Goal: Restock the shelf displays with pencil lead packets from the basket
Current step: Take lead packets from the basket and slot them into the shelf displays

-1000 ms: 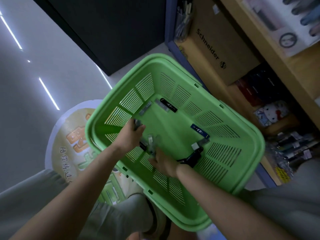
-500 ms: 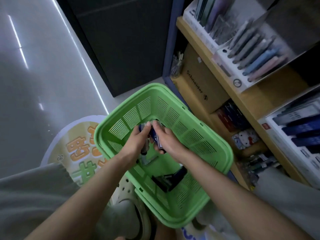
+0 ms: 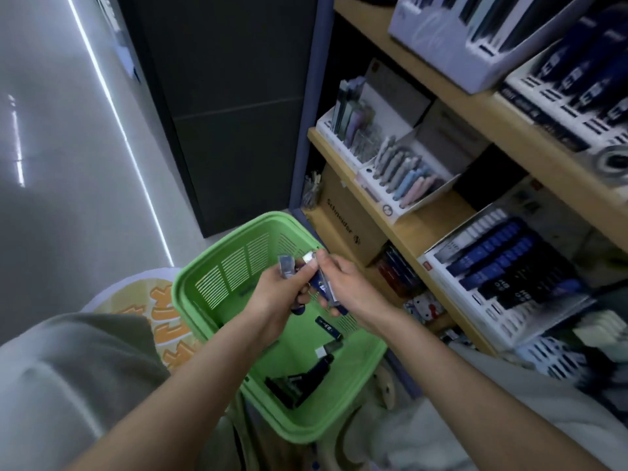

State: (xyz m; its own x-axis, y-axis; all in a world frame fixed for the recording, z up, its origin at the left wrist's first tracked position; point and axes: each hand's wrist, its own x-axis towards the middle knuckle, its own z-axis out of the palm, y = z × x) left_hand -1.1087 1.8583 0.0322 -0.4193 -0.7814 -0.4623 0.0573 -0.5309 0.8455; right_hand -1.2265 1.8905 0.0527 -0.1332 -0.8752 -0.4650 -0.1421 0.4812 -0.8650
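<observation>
Far left, round floor sticker (image 3: 159, 300), orange print, partly under the basket. Green plastic basket (image 3: 217, 283), rigid with slotted walls, sits low in front of the person. Leftover stock lies loose on its bottom: a blue "EB" packet (image 3: 328, 329), and dark packets (image 3: 302, 379) nearer.

Both hands meet above the basket. Left hand (image 3: 278, 294) is curled round a clear packet (image 3: 285, 266), its top poking up past the fingers. There's something dark lower in the same fist, can't tell what. Right hand (image 3: 345, 287) touches the left and pinches a blue packet (image 3: 323, 283): slim, flat, hard glossy case, long axis far-left to near-right.

Target is probably the white tiered display tray (image 3: 438, 266), with rows of blue and black lead packets. It's on the wooden shelf (image 3: 414, 229), right of the hands and slightly higher. Right hand is nearer, so it likely carries rightward, with the packet's axis turned to match the tray's rows.
</observation>
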